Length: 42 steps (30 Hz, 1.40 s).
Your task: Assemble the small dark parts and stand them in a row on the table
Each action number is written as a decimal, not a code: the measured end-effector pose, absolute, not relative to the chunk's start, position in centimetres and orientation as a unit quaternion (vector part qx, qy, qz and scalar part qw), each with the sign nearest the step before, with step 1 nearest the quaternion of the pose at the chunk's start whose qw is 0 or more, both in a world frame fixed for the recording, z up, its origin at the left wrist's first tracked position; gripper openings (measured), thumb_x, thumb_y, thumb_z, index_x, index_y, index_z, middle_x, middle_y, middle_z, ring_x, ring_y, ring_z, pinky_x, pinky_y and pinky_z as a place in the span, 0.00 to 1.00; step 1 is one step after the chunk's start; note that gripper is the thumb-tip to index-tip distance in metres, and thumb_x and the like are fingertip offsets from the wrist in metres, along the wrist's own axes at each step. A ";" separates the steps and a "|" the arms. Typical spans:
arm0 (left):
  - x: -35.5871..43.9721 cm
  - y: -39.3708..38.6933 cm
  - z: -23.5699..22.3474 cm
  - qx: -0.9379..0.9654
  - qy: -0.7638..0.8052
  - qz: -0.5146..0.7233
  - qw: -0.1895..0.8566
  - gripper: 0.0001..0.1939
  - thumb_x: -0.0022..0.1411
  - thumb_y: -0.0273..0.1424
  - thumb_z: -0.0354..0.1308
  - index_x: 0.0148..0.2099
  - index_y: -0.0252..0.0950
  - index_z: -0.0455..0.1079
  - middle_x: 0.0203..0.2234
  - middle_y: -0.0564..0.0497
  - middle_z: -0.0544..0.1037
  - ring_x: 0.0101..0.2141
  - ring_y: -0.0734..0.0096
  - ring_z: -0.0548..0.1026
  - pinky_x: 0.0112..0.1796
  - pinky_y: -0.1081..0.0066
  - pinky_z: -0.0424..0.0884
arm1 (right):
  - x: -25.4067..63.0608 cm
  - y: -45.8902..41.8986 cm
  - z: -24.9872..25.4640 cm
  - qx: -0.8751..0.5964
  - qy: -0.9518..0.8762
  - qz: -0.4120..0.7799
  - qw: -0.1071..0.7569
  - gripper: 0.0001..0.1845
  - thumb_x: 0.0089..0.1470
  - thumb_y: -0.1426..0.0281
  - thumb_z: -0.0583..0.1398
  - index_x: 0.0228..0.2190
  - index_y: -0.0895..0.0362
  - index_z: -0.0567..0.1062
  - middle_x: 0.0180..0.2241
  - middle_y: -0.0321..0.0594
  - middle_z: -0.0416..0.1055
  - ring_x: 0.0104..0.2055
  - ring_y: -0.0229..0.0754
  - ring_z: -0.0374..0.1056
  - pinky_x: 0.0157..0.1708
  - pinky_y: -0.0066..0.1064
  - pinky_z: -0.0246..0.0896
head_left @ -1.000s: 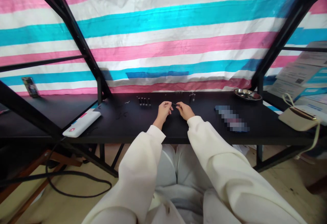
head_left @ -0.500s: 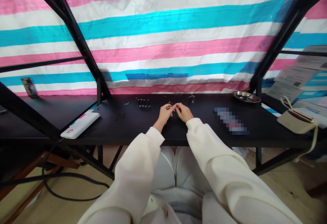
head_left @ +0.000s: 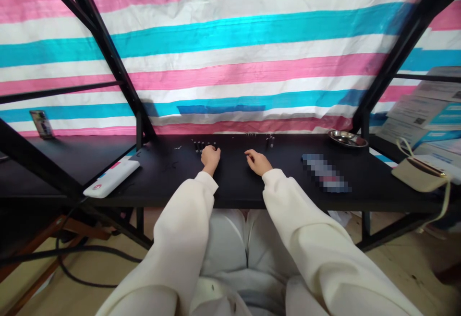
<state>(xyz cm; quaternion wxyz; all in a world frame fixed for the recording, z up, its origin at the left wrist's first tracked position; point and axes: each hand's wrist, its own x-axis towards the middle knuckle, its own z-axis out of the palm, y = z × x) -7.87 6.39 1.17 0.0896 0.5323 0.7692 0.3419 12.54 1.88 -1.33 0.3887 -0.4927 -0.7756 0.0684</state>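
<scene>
A short row of small black cylinders with pale ends (head_left: 196, 147) stands on the black table. At the right end of this row is my left hand (head_left: 211, 157), its fingers pinched on a small black cylinder (head_left: 214, 144) whose tip shows just above them. The rest of that piece is hidden by the fingers. Some way to the right, my right hand (head_left: 258, 162) hovers low over the table or rests on it; I cannot tell which. Its fingers are loosely bent and a little apart, with nothing visible in them.
At the back are a dark cylinder with a white thread (head_left: 271, 142) and small metallic pieces (head_left: 251, 135). A steel dish (head_left: 347, 139), a blurred packet (head_left: 325, 173) and a beige bag (head_left: 418, 172) lie to the right. A white power-bank-like box (head_left: 111, 177) lies left.
Both hands were together on a small black cylinder. They have parted: my left hand has carried it left to the row, while my right hand has let go and stayed near its place.
</scene>
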 end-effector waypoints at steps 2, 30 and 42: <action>-8.0 6.4 1.0 0.547 0.771 0.318 0.078 0.10 0.51 0.37 0.55 0.32 0.37 0.73 0.32 0.42 0.77 0.36 0.58 0.75 0.35 0.66 0.67 | 12.6 1.9 -1.3 -0.494 -0.777 0.069 0.385 0.13 0.52 0.72 0.52 0.40 0.55 0.70 0.28 0.37 0.71 0.29 0.37 0.66 0.33 0.28 0.58; -7.6 7.0 1.4 0.566 0.790 0.230 0.053 0.14 0.51 0.32 0.57 0.40 0.31 0.71 0.38 0.34 0.74 0.40 0.50 0.74 0.37 0.62 0.69 | 12.7 2.1 -1.5 -0.508 -0.766 0.077 0.385 0.13 0.51 0.72 0.52 0.39 0.55 0.71 0.27 0.37 0.71 0.29 0.38 0.67 0.33 0.29 0.59; -4.2 3.7 0.8 0.681 0.704 0.199 0.023 0.10 0.55 0.33 0.52 0.36 0.34 0.71 0.34 0.38 0.75 0.37 0.54 0.74 0.35 0.65 0.66 | 13.6 2.9 -2.0 -0.619 -0.659 0.080 0.418 0.11 0.47 0.74 0.53 0.33 0.55 0.72 0.26 0.38 0.72 0.30 0.41 0.68 0.33 0.30 0.60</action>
